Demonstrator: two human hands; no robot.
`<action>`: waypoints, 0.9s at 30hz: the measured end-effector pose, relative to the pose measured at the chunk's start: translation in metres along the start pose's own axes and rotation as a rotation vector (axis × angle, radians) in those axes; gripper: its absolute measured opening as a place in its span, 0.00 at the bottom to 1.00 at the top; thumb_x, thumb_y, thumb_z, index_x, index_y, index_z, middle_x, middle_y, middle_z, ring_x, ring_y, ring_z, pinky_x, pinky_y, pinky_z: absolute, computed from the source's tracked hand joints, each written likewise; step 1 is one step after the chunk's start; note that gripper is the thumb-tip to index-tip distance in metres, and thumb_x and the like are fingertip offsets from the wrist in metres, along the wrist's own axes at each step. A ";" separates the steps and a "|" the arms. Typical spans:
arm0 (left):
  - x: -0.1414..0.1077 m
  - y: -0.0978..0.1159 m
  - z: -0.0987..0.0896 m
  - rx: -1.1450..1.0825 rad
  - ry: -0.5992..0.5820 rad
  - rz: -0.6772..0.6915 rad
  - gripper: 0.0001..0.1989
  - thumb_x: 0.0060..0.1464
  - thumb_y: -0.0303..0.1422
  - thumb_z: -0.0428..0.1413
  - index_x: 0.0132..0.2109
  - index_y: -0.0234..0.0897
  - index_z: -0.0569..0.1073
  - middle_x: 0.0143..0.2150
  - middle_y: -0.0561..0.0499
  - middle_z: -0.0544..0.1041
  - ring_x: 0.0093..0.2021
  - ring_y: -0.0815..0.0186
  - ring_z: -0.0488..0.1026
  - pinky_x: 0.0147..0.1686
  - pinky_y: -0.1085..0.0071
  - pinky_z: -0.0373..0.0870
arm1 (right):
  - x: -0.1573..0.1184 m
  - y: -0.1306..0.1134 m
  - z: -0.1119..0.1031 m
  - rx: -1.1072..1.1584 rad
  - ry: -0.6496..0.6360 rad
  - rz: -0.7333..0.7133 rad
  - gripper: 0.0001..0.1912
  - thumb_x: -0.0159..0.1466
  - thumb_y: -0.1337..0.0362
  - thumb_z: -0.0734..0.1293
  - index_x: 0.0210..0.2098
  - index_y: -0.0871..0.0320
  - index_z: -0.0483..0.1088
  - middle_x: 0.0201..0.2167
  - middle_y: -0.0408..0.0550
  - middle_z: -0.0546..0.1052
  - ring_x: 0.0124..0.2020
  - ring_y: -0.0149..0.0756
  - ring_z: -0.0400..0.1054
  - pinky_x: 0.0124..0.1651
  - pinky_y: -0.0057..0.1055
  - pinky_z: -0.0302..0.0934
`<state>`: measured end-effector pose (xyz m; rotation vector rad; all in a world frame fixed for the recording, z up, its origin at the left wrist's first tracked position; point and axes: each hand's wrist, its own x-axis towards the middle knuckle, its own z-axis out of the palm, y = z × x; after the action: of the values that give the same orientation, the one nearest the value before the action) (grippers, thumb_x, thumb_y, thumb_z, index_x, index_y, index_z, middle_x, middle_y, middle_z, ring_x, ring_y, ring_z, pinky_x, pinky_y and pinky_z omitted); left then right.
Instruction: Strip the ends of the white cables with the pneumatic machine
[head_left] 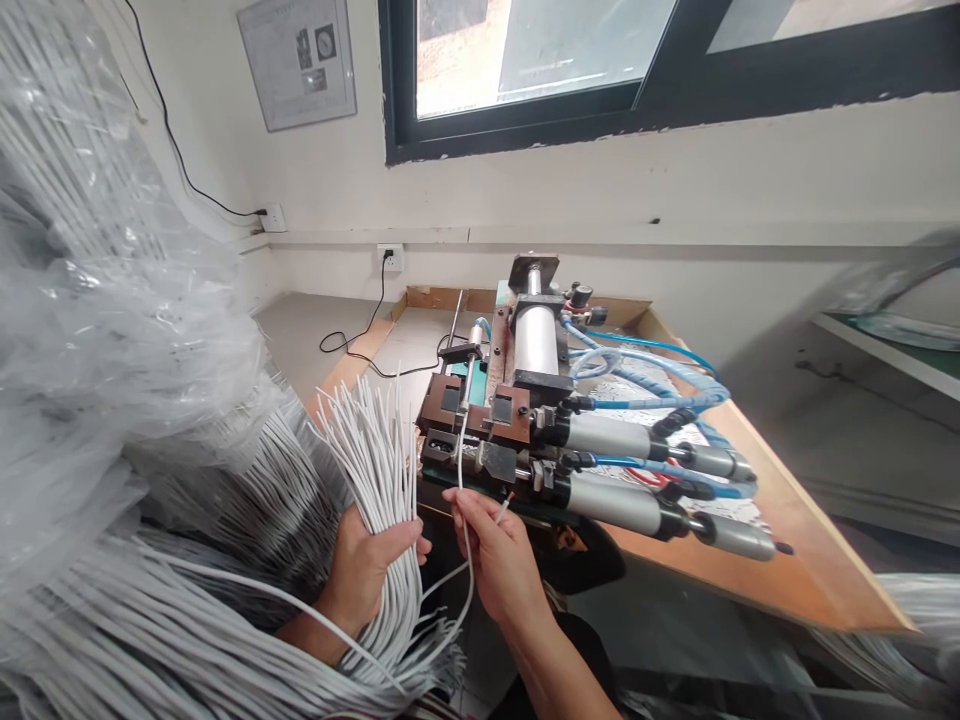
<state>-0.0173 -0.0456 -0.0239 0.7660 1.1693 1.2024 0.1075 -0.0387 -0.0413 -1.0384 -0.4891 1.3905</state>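
My left hand (367,565) is wrapped round a thick bundle of white cables (371,460), their cut ends fanning upward. To its right, my right hand (495,555) pinches a single white cable (462,455), whose upper end runs into the jaws of a pneumatic wire-stripping machine (480,400). A second cable end with bare copper (507,502) sticks out between the fingers of that hand. Below the hands, the cable curves back down to the left among the other cables. The tip inside the machine is hidden.
Silver air cylinders (615,435) and blue air hoses (652,385) extend right over the wooden bench (795,520). Plastic-wrapped cable bundles (135,300) crowd the left side. A black power cord (352,345) lies on the bench behind, below a window (540,60).
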 end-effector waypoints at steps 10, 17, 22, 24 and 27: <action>0.001 0.001 -0.003 -0.019 -0.012 0.007 0.08 0.36 0.28 0.61 0.27 0.31 0.70 0.17 0.54 0.73 0.18 0.69 0.69 0.20 0.73 0.67 | -0.005 0.009 -0.009 -0.258 -0.064 -0.147 0.14 0.49 0.53 0.69 0.25 0.59 0.74 0.17 0.40 0.63 0.17 0.26 0.50 0.19 0.25 0.44; 0.007 0.005 -0.002 -0.058 -0.036 0.010 0.08 0.36 0.29 0.61 0.27 0.31 0.71 0.17 0.53 0.73 0.17 0.71 0.68 0.18 0.75 0.64 | -0.029 0.040 -0.036 -0.266 -0.300 0.009 0.12 0.57 0.55 0.64 0.29 0.58 0.71 0.19 0.39 0.60 0.18 0.25 0.46 0.21 0.26 0.39; 0.009 0.010 0.004 -0.040 -0.036 0.040 0.08 0.36 0.29 0.61 0.28 0.31 0.73 0.23 0.51 0.75 0.26 0.64 0.74 0.18 0.75 0.65 | -0.039 0.051 -0.045 -0.216 -0.446 0.145 0.13 0.58 0.55 0.63 0.29 0.59 0.70 0.19 0.39 0.59 0.20 0.26 0.46 0.23 0.26 0.40; 0.010 0.011 0.005 -0.015 -0.061 0.048 0.07 0.37 0.29 0.60 0.28 0.30 0.73 0.24 0.49 0.76 0.25 0.65 0.73 0.18 0.76 0.65 | -0.040 0.053 -0.046 -0.208 -0.495 0.162 0.13 0.58 0.55 0.63 0.28 0.59 0.70 0.18 0.39 0.59 0.20 0.26 0.46 0.23 0.26 0.41; 0.010 0.012 0.006 -0.023 -0.074 0.043 0.07 0.36 0.28 0.60 0.28 0.30 0.74 0.23 0.50 0.75 0.24 0.66 0.73 0.18 0.76 0.64 | -0.040 0.055 -0.045 -0.171 -0.527 0.185 0.13 0.58 0.55 0.63 0.28 0.59 0.70 0.18 0.39 0.59 0.20 0.26 0.46 0.23 0.26 0.41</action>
<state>-0.0153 -0.0324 -0.0139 0.8158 1.0815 1.2111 0.1065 -0.0977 -0.0974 -0.8602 -0.9283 1.8215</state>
